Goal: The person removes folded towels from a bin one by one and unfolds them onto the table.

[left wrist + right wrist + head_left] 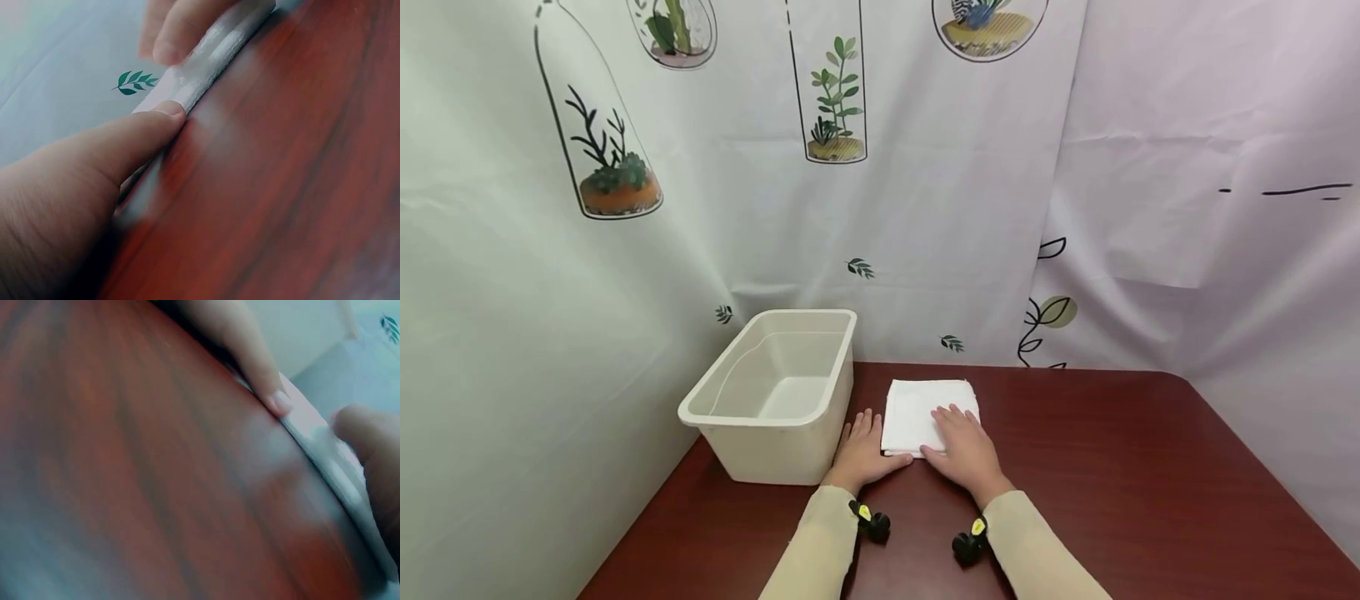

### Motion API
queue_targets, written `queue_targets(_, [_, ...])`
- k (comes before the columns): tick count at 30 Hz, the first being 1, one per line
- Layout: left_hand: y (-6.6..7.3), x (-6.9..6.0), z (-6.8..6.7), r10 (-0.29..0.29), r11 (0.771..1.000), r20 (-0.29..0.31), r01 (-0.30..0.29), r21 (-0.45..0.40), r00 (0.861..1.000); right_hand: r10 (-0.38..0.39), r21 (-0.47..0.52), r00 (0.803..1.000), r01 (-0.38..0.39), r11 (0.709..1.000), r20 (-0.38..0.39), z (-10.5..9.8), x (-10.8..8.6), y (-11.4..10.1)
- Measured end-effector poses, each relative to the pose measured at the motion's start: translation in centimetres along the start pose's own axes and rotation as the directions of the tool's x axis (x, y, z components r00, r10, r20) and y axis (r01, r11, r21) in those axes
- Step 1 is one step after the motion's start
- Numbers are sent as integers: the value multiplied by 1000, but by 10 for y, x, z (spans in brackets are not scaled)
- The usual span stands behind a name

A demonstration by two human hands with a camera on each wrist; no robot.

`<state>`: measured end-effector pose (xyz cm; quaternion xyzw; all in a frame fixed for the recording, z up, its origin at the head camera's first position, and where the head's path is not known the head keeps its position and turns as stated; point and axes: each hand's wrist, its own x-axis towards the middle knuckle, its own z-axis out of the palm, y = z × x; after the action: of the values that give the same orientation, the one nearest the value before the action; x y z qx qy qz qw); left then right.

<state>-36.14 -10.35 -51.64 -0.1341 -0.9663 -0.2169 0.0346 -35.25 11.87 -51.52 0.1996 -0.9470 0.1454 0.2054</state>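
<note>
A folded white cloth (pixel 913 410) lies flat on the dark red table. My left hand (pixel 859 457) is at its left side, fingers extended away from me along that edge, with the thumb at the near left corner. In the left wrist view the thumb (pixel 140 134) touches the cloth's folded near edge (pixel 212 59). My right hand (pixel 967 450) rests on the cloth's right part with its fingers straight. The right wrist view shows the layered edge of the cloth (pixel 337 472) between both thumbs; the other fingers are out of sight there.
A cream plastic tub (pixel 775 454) stands on the table, close to the left hand's outer side. The reddish wood table (pixel 1150 492) extends to the right. Behind it hangs a white curtain (pixel 955 217) with printed plants. A small black device sits at each wrist.
</note>
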Motion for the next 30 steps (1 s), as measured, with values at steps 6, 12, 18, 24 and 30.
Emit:
queue_targets(6, [-4, 1, 0, 22, 1000, 7, -22, 15, 1000, -43, -46, 998, 45, 998, 47, 5, 5, -14])
queue_targets(12, [-6, 0, 2, 28, 998, 4, -28, 48, 1000, -34, -38, 999, 35, 999, 23, 10, 10, -25])
queue_targets(18, [-3, -1, 2, 42, 997, 7, -42, 58, 999, -13, -64, 1000, 13, 998, 7, 17, 15, -31])
queue_targets(24, [-1, 1, 2, 15, 998, 31, -17, 58, 999, 74, -84, 997, -71, 994, 28, 17, 18, -33])
queue_targets(30, [-1, 0, 1, -19, 998, 49, 16, 54, 999, 102, -105, 991, -93, 990, 83, 17, 18, -35])
